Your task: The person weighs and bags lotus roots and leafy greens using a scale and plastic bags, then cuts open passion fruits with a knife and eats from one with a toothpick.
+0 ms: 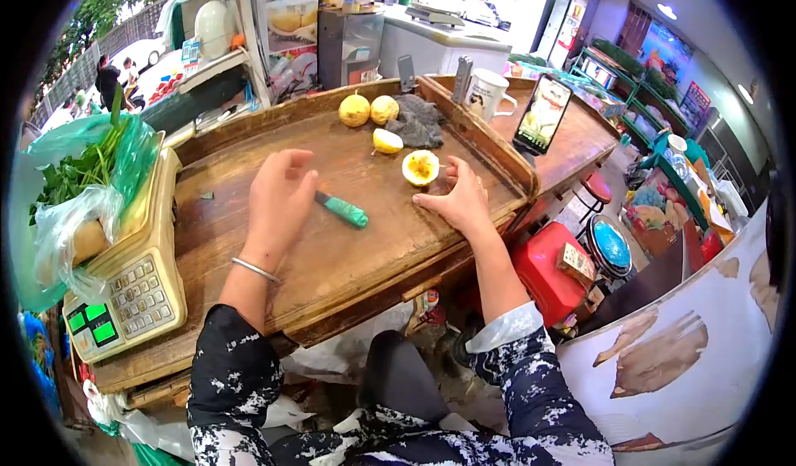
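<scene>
My left hand (280,196) hovers over the wooden tabletop (365,254), its thumb and fingers apart. Close by its thumb lies a knife (342,209) with a green-wrapped handle; part of it is hidden by the hand. On the right, my right hand (460,196) has its thumb and fingers spread, right beside a cut yellow passion fruit half (420,168) whose pulp faces up. Another yellow half (387,141) sits farther back. Behind it are two whole yellow fruits, one on the left (354,110) and one on the right (384,109), next to a dark grey cloth (416,122).
A digital scale (141,300) with bagged leafy greens (87,163) stands at the left. Along the right are a raised wooden edge (489,147), a white mug (487,94) and an upright phone (543,115). A red container (549,271) stands below the table's right side.
</scene>
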{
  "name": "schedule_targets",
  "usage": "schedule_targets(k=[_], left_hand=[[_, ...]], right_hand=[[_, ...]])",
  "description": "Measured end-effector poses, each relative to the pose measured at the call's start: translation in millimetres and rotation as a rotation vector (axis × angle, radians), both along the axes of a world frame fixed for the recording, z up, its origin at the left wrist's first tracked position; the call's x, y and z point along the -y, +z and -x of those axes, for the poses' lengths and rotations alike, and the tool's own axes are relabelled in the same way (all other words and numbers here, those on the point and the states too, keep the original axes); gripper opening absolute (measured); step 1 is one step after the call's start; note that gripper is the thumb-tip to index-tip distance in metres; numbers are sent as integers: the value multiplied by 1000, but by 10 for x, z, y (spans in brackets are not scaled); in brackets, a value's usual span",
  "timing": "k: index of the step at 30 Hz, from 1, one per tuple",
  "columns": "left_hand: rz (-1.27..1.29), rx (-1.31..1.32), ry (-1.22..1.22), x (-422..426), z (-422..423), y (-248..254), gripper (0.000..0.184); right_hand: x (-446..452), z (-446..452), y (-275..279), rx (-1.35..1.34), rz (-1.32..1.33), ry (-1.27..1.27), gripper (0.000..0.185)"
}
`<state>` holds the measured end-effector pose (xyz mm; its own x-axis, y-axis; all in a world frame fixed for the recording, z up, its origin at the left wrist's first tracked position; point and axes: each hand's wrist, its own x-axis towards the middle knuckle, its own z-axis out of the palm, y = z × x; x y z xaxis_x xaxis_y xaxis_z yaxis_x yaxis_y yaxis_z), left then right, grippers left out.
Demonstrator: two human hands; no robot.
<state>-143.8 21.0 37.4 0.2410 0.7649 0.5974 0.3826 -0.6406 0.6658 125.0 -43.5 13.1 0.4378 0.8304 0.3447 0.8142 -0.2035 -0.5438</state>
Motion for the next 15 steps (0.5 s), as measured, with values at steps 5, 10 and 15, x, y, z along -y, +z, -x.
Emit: schedule_targets(k=[5,10,15], left_hand=[[121,90,-68,86,-14,37,21],[278,152,-240,104,6,23,20],[673,337,-393,156,47,138,20]], right_hand=[[-206,-11,-68,-36,-128,149,80],[-250,-18,-84,-203,-140,207,69],[-171,263,162,-540,-196,452,60]])
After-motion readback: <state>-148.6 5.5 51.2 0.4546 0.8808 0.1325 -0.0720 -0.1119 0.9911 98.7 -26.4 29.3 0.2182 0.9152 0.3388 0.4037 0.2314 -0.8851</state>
